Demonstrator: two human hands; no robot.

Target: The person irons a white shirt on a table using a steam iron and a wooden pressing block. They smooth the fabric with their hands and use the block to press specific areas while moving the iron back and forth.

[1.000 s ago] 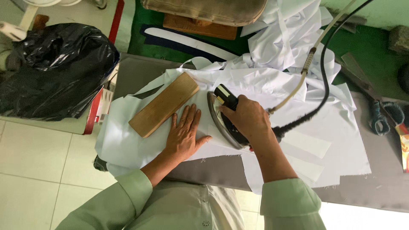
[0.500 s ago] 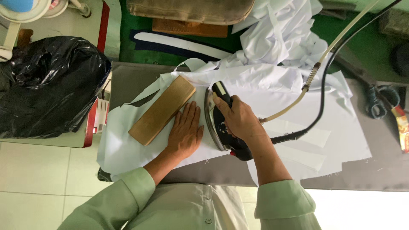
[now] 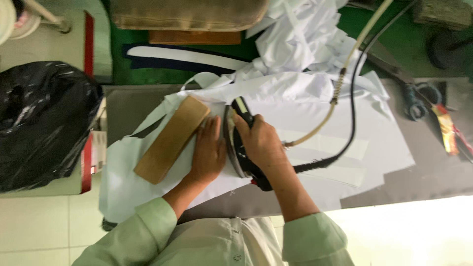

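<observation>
My right hand [image 3: 258,143] grips the handle of a dark steam iron [image 3: 240,148] standing on white fabric [image 3: 315,118] spread over a grey ironing table [image 3: 125,106]. My left hand [image 3: 208,152] lies flat, fingers together, on the fabric just left of the iron, its edge against a long tan wooden block [image 3: 172,139] that rests slantwise on the cloth. A black cable [image 3: 352,123] and a beige hose [image 3: 340,93] run from the iron's rear up to the right.
A black plastic bag [image 3: 42,123] sits on a side stand at left. Crumpled white fabric [image 3: 305,39] is piled at the back, beside a padded brown cushion [image 3: 189,14]. Scissors [image 3: 419,101] and a small coloured packet [image 3: 446,130] lie at the right.
The iron and my right hand have slid left, close against my left hand. My left hand has shifted a little left toward the wooden block.
</observation>
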